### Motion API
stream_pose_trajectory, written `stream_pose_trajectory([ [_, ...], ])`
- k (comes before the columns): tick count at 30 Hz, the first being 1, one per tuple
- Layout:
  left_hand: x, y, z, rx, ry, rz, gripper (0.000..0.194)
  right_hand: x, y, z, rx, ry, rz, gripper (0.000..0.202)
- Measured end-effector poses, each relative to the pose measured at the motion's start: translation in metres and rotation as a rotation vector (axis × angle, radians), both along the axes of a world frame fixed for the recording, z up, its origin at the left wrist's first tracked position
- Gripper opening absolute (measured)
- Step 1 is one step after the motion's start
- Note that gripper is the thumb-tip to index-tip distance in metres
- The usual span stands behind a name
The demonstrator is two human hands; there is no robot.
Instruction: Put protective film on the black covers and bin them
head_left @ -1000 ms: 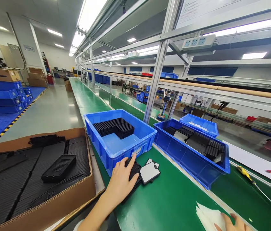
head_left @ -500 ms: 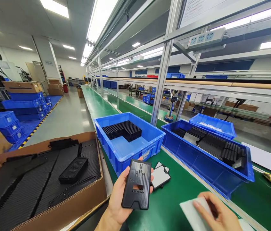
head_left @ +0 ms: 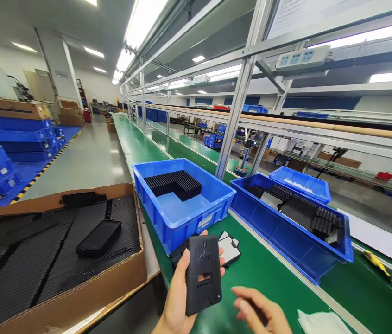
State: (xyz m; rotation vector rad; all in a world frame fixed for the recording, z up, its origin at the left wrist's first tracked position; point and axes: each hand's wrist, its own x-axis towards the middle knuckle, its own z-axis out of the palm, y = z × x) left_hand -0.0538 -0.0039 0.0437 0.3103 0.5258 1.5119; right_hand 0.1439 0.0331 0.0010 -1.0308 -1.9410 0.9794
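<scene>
A black plastic cover with a small rectangular window is gripped upright in my left hand, thumb on its left edge. Just right of it, my right hand holds nothing, its fingers bent and apart. A white cloth lies on the green bench at the lower right. Behind the held cover, a black piece with a white face rests on the bench, beside the blue bin, where rows of thin black parts stand.
On the left is a cardboard box full of black parts. A longer blue bin of black parts stands at the right, with a smaller blue bin behind it. A yellow-handled screwdriver lies far right. A metal post rises behind the bins.
My right hand has let go of the white cloth and moved left toward the cover. The cover in my left hand now shows a smoother face. The view has shifted slightly.
</scene>
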Motion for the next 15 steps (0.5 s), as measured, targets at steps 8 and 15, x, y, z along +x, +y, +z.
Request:
stream_pose_trajectory([
  [8,-0.014,-0.026,-0.002,0.040,0.051,0.205,0.076,-0.088,-0.013,-0.008,-0.562,0.421,0.152,0.056],
  [15,-0.023,-0.030,-0.007,0.055,0.039,0.215,0.075,-0.100,-0.019,-0.007,-0.706,0.512,0.126,0.058],
])
